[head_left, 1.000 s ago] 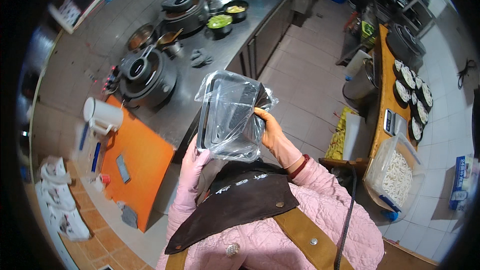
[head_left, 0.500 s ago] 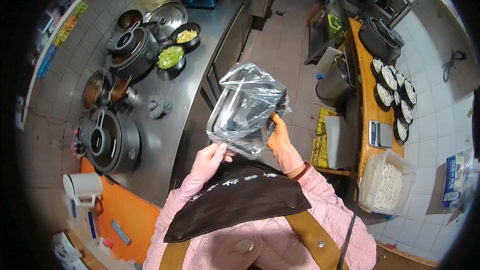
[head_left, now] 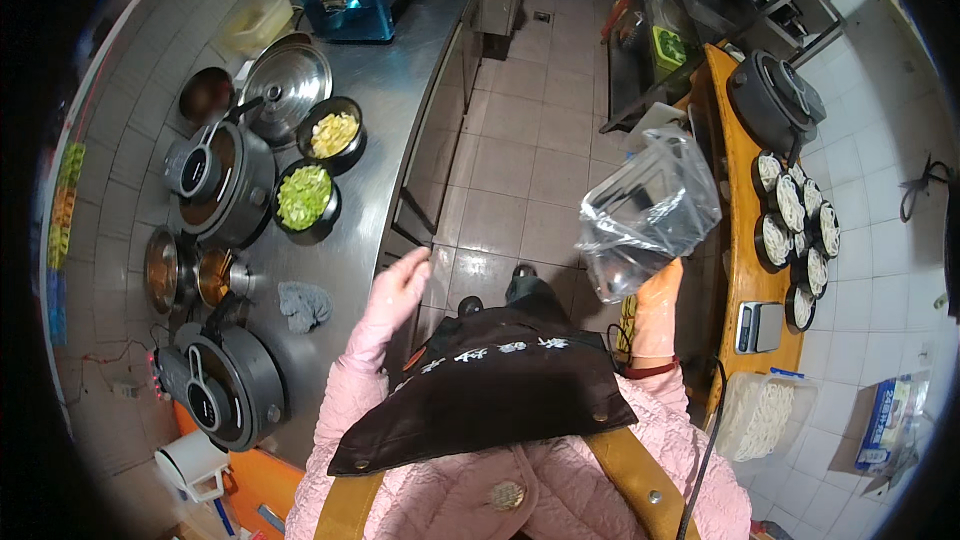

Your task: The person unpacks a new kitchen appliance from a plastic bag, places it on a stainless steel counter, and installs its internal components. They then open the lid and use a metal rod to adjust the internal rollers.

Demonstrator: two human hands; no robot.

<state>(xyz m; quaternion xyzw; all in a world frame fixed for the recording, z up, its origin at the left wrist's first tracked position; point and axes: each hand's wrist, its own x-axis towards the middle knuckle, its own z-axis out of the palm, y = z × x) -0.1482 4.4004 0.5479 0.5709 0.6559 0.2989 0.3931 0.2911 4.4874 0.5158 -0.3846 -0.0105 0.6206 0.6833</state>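
Note:
My right hand (head_left: 657, 308), in an orange glove, grips the lower edge of a metal tray in a clear plastic bag (head_left: 648, 208). The wrapped tray is tilted and held up over the floor on the right, near the wooden shelf. The bag's loose film covers it, and my right fingertips are partly hidden behind. My left hand (head_left: 400, 286) is held up beside the steel counter's edge with its fingers loosely stretched out and nothing in them. Nearest to it on the counter lies a crumpled grey cloth (head_left: 304, 306).
The steel counter (head_left: 352, 230) at left carries bowls of chopped green vegetable (head_left: 304, 197) and yellow pieces (head_left: 334, 135), plus dark cookers (head_left: 228, 185). On the wooden shelf (head_left: 722, 140) at right stand several noodle bowls (head_left: 790, 205), a scale (head_left: 758, 327) and another cooker (head_left: 773, 100). A noodle tub (head_left: 765, 420) sits nearer.
The wrapped tray has moved from in front of me to the right in my right hand. My left hand has let go of the bag and shifted slightly left. My view has moved as well.

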